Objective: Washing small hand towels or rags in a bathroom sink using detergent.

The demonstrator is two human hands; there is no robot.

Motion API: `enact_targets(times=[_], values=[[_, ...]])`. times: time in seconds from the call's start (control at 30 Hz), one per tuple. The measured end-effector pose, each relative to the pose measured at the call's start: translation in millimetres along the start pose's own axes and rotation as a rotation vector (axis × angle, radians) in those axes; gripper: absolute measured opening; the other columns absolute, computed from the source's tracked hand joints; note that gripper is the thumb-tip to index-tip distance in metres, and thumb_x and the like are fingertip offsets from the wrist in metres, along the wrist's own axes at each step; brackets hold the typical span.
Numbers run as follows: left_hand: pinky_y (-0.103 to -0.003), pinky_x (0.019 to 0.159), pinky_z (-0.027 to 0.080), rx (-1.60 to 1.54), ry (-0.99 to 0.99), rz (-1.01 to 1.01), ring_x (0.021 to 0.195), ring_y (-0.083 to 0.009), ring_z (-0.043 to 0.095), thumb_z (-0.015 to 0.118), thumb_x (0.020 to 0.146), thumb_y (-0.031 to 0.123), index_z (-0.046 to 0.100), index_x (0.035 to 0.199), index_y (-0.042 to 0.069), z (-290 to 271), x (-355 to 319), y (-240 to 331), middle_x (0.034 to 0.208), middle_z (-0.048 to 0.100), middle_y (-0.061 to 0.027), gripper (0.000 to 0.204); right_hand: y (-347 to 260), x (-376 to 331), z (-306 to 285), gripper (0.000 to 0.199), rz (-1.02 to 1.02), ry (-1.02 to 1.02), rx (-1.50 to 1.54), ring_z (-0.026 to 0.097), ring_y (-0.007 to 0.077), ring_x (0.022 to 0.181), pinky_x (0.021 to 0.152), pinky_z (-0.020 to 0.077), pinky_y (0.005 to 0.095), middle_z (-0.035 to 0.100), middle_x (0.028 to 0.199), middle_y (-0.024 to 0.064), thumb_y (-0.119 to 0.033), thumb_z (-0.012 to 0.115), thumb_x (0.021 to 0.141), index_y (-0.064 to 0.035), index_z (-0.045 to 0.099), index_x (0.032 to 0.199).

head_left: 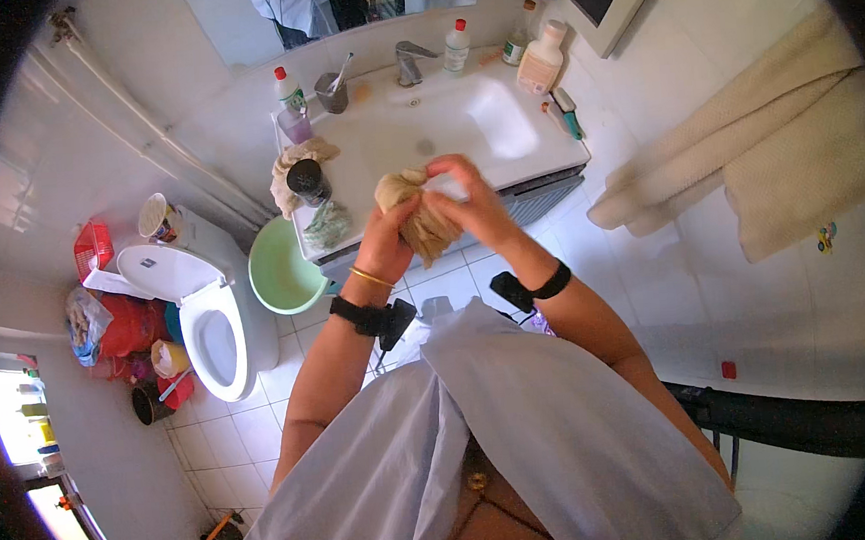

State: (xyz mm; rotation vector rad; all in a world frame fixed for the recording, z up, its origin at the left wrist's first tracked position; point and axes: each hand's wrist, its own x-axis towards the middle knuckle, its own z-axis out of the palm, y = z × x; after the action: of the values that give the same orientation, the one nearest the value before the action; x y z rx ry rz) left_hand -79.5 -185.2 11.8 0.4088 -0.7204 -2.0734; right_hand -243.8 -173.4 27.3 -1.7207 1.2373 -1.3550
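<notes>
A crumpled beige cloth (432, 232) is bunched up between my two hands, in front of the sink's near edge. My left hand (390, 235) is closed round its left side, thumb laid across the folds. From the right, my right hand (470, 207) grips the cloth with its thumb against it and its fingers curled over the top. The white sink (373, 139) lies just beyond, its grey faucet (414, 61) at the back. Parts of the cloth are covered by my fingers.
Left on the counter are a black jar (308, 181), a grey cup (332, 93) and another cloth (290, 170). A peach bottle (541, 60) stands back right. A green basin (282, 270) and a toilet (218, 335) are to the left. A towel (744, 138) hangs right.
</notes>
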Motion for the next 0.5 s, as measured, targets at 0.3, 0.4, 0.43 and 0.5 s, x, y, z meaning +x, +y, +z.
enact_targets(times=[0.3, 0.4, 0.43, 0.5], values=[[-0.041, 0.088, 0.042, 0.910, 0.308, 0.398, 0.100, -0.0304, 0.054, 0.063, 0.082, 0.023, 0.055, 0.109, 0.002, -27.3, 43.4, -22.4, 0.106, 0.056, -0.0111, 0.035, 19.5, -7.6, 25.9, 0.061, 0.586, -0.371, 0.942, 0.058, 0.0192, 0.101, 0.077, 0.0536, 0.0333, 0.058, 0.108, 0.0060, -0.043, 0.070, 0.077, -0.0101, 0.048, 0.123], [-0.042, 0.094, 0.036, 1.349, 0.196, 0.246, 0.112, -0.0338, 0.045, 0.070, 0.076, 0.027, 0.054, 0.108, 0.001, -46.6, 58.2, 0.7, 0.120, 0.050, -0.0154, 0.044, 24.5, 3.9, 20.9, 0.053, 0.649, -0.465, 0.659, 0.062, 0.0165, 0.080, 0.056, 0.0529, 0.0294, 0.062, 0.093, 0.0041, -0.031, 0.075, 0.075, -0.0074, 0.051, 0.116], [-0.042, 0.097, 0.034, 1.426, 0.140, 0.052, 0.115, -0.0335, 0.043, 0.071, 0.075, 0.026, 0.053, 0.111, 0.001, -48.1, 57.0, 10.0, 0.123, 0.048, -0.0158, 0.048, 26.2, 10.2, 13.4, 0.051, 0.720, -0.492, 0.560, 0.060, 0.0148, 0.074, 0.053, 0.0511, 0.0281, 0.061, 0.091, 0.0039, -0.028, 0.075, 0.075, -0.0067, 0.051, 0.115], [-0.043, 0.102, 0.029, 1.216, 0.059, 0.219, 0.123, -0.0328, 0.037, 0.075, 0.070, 0.024, 0.046, 0.121, 0.003, -43.7, 42.7, 31.5, 0.130, 0.044, -0.0150, 0.063, 29.3, 25.7, -5.0, 0.047, 0.764, -0.523, 0.409, 0.057, 0.0114, 0.062, 0.046, 0.0476, 0.0253, 0.061, 0.088, 0.0035, -0.020, 0.075, 0.075, -0.0053, 0.050, 0.113]])
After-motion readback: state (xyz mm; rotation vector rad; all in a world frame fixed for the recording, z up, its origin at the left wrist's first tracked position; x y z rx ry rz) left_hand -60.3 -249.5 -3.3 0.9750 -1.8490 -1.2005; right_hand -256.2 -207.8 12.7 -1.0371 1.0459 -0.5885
